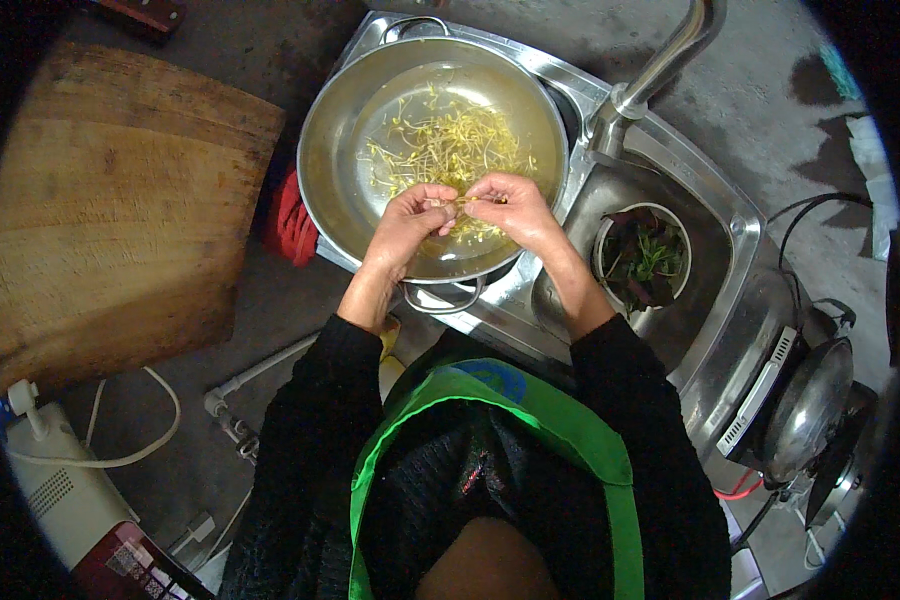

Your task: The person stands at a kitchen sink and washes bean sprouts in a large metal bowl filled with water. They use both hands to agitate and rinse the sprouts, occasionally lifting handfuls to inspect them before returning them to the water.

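A wide metal basin (337, 187) with two loop handles rests over the left side of a steel double sink. Yellow bean sprouts (457, 142) lie in a loose heap inside it. Above the basin's near part, my left hand (424, 217) pinches a sprout between thumb and fingers. Close by on the right, my right hand (514, 210) grips sprout pieces with thumb and forefinger. The fingertips of both hands almost meet. Whether they hold the same sprout is hard to tell.
Right of the basin rises a steel faucet (645, 75). A round container with green and dark red leaves (649, 255) sits in the right sink bowl (690, 330). At left lies a wooden board (127, 202); a red bag (294, 221) is beside the basin. A pan lid (810, 412) stands at lower right.
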A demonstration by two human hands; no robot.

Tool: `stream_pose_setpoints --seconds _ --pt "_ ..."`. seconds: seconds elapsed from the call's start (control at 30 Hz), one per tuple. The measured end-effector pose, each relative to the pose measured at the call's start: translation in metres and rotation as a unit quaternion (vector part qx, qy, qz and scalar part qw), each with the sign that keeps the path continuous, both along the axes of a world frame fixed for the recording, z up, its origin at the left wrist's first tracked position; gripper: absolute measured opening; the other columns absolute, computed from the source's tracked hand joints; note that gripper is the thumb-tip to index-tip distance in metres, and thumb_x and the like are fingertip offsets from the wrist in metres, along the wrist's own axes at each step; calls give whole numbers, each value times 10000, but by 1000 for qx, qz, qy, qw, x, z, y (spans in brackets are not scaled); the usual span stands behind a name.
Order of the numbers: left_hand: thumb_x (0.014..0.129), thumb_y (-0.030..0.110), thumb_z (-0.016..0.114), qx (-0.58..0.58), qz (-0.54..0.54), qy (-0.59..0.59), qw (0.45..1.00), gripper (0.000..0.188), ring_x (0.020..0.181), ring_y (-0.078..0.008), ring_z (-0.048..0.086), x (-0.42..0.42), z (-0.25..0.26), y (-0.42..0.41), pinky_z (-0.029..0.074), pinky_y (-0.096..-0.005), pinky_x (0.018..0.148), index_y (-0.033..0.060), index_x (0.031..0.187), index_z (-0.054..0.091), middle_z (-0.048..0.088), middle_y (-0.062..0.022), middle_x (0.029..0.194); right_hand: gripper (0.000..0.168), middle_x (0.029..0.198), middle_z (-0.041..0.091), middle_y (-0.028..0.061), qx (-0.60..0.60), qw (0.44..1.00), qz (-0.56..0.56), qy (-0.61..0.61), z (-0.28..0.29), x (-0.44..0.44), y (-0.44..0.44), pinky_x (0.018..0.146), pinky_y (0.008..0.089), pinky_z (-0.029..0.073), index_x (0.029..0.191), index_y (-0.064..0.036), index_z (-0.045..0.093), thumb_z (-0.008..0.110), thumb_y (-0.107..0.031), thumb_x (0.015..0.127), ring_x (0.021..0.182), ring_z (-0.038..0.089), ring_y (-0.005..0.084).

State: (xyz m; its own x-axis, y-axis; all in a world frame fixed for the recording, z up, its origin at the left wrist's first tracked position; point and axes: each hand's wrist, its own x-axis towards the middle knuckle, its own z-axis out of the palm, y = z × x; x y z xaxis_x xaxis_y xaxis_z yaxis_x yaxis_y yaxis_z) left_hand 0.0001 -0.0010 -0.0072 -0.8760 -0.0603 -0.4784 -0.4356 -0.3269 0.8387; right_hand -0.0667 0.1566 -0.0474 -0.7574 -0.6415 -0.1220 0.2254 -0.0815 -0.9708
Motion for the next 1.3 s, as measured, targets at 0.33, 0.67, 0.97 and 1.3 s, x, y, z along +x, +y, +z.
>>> stream_pose_setpoints --seconds 0.33,0.67,0.97,1.3 --pt "795 53 553 23 2 -50 998 60 586 -64 491 2 2 -3 413 -180 545 24 848 551 551 -21 715 65 672 533 -33 -11 998 -8 -58 9 0 3 546 187 373 799 -27 601 616 -64 747 599 457 37" --pt "812 78 544 10 -27 -67 997 50 597 -65 496 4 -4 -6 419 -181 554 35 835 547 553 -17 718 83 673 522 -35 -28 991 -29 -126 14 -3 9 521 180 335 824 -39 587 601 -103 772 579 430 39" --pt "819 70 521 -4 -18 -76 997 98 650 -80 493 6 -8 -6 419 -195 599 37 911 536 559 -30 780 85 709 540 -14 -44 987 -51 -145 9 -3 9 535 185 342 842 -23 580 583 -76 775 589 443 49" --pt "826 81 509 22 -37 -76 996 174 647 -73 498 4 0 -5 419 -188 596 43 993 541 559 -16 781 97 723 555 -2 -45 992 -4 -114 7 0 8 572 194 386 851 -13 583 568 -21 755 629 488 63"
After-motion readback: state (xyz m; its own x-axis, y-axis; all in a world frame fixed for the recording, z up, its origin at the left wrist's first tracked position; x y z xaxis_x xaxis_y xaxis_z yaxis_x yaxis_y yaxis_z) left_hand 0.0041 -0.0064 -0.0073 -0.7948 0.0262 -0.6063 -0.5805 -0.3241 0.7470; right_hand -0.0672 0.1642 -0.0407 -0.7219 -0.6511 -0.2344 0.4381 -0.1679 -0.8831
